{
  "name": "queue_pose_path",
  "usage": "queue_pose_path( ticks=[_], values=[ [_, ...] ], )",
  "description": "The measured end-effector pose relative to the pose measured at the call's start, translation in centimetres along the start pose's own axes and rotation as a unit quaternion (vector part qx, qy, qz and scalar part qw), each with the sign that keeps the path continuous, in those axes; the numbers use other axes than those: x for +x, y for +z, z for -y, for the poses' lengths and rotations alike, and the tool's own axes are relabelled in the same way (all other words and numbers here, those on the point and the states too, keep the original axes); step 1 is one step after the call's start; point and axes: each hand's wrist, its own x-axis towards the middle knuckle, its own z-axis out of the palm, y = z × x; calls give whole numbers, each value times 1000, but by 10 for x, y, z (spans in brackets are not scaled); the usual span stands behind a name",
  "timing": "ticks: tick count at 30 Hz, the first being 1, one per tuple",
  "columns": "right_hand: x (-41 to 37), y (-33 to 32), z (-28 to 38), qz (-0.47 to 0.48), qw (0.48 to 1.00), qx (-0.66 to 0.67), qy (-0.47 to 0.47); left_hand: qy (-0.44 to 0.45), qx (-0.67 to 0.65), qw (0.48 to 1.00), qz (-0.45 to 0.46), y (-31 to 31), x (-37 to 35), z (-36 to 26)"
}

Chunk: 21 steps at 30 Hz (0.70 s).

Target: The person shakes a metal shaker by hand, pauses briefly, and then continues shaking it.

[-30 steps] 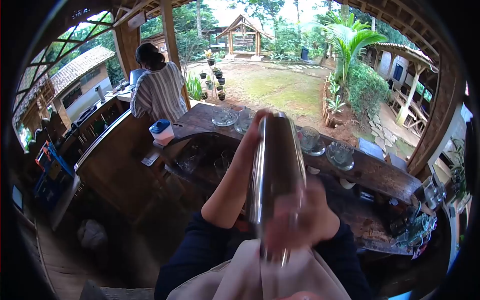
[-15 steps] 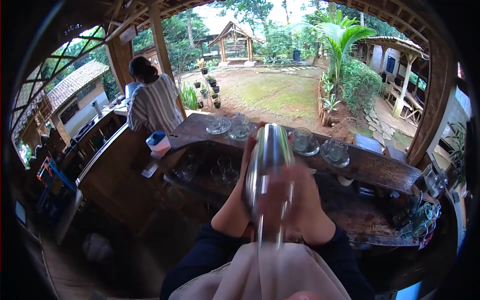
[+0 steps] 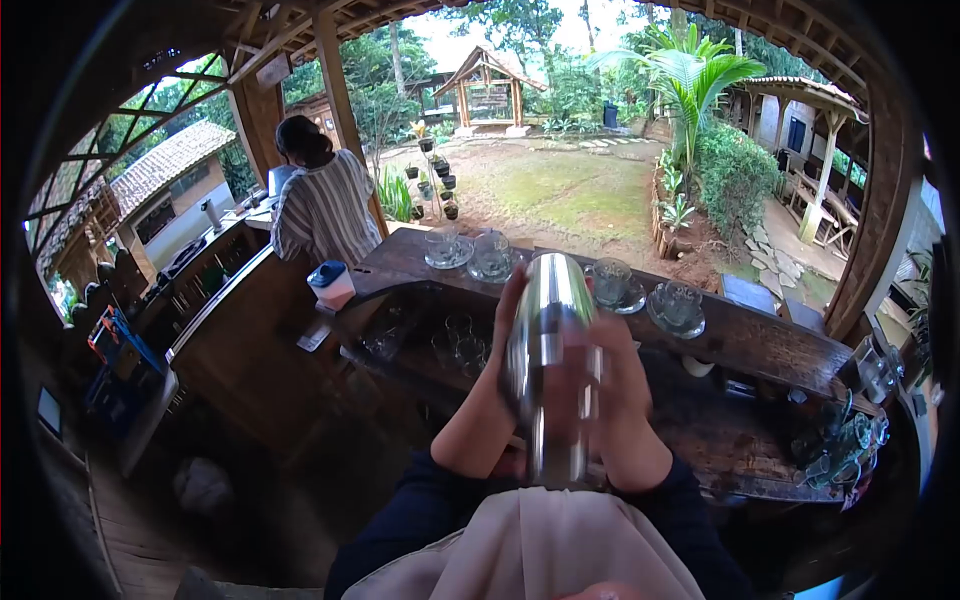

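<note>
A shiny metal cocktail shaker (image 3: 553,290) is held up in front of my chest, its rounded end pointing away from me. My left hand (image 3: 508,335) wraps its left side, with the fingers mostly hidden behind the metal. Around the right side closes my right hand (image 3: 612,365), smeared by motion. Just beyond the shaker, glass cups on saucers line the wooden counter: one cup (image 3: 612,284) and another (image 3: 677,306) to the right, plus a pair (image 3: 491,256) to the left.
The dark wooden counter (image 3: 760,345) curves across in front of me. A blue-lidded container (image 3: 331,284) stands at its left end. More glassware (image 3: 845,450) is at the right, and glasses (image 3: 460,340) sit on the lower shelf. A person in a striped shirt (image 3: 335,210) stands at the left.
The surroundings have shifted slightly right and down in view. Both hands still grip the shaker, which is motion-blurred in both frames and sits at a slightly different angle.
</note>
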Motion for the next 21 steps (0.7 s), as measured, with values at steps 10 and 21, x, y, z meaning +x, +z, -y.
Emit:
queue_pose_path(
  ticks=[10, 21],
  values=[
    [-10, 12, 32, -18, 978, 40, -206, 221, 123, 927, 277, 25, -8, 16],
    [4, -6, 23, 6, 999, 33, 32, -6, 13, 998, -62, 29, -26, 12]
  ],
)
